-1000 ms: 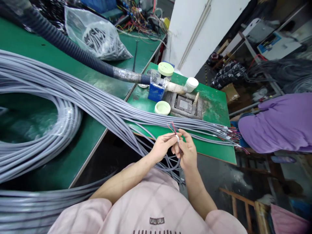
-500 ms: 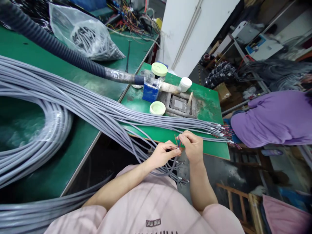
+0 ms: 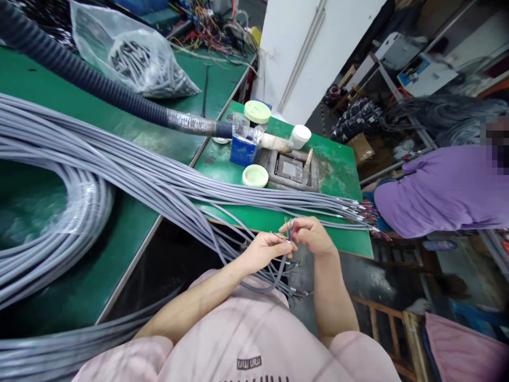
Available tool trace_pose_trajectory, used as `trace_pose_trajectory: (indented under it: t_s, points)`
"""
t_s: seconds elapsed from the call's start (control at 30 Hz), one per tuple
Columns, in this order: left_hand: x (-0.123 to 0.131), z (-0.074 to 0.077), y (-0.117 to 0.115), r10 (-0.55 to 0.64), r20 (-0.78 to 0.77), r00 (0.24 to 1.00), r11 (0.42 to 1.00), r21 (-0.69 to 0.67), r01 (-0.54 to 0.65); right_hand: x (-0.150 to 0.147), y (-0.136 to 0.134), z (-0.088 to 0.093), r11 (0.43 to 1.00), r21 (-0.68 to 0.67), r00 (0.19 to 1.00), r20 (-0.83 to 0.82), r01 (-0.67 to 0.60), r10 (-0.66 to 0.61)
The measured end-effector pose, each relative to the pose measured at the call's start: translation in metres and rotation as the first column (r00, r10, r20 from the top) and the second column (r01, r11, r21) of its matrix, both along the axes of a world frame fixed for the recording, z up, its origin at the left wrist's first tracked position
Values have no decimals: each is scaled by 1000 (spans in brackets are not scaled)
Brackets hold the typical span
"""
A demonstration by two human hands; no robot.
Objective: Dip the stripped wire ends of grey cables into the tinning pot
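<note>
Green bench (image 3: 342,159), cable end (image 3: 290,232) btwn L hand (image 3: 262,252), R hand (image 3: 316,239)

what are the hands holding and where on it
A grey cable, at its stripped end: the left hand pinches it just below the coloured wires, and the right hand pinches the wires themselves.

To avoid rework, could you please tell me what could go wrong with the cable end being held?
The coloured cores pinched by the right hand could kink or snap if pulled hard. The grey cable in the left hand loops among other hanging cables below the green table, so it might tangle.
</note>
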State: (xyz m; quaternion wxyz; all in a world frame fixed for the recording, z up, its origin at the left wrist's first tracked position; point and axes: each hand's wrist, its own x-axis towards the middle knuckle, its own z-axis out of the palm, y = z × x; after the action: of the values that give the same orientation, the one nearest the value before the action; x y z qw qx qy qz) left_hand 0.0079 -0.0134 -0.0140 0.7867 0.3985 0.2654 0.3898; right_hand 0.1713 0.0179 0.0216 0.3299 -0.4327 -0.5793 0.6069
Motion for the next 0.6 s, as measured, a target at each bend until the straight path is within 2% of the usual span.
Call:
trace_pose_trajectory:
  t_s: [0.03,0.07,0.13,0.2,0.27,0.33,0.4,0.47,0.6]
  points:
    - [1,-1,-1,-36,12,999,999,-3,36,-2,0,0,999,-1,999,-1,-35,35]
    - [1,-2,-1,-61,21,998,998,-4,61,-6,1,0,1000,16,999,-29,-18,18]
    - [0,-4,0,-57,24,998,998,2,57,-13,5,0,990,47,980,-157,133,-124]
    - [-4,-7,2,-4,12,1000,1000,15,4,-18,10,-2,952,16,911,-297,304,-286]
    - [-8,-11,5,47,-6,999,999,23,-47,-17,14,-4,927,-37,861,-357,373,-361]
    - [-9,-13,7,64,-7,998,998,13,-64,-14,14,-5,948,-70,897,-310,310,-316]
    - [-8,-14,8,42,4,999,999,-12,-42,-11,11,-7,977,-109,960,-195,185,-203]
    - [-6,-12,7,15,18,1000,999,-40,-14,-14,8,-7,982,-138,980,-130,130,-148]
    - [-4,-5,8,93,29,995,989,-121,-89,-27,7,-8,964,-63,949,-169,260,-267]
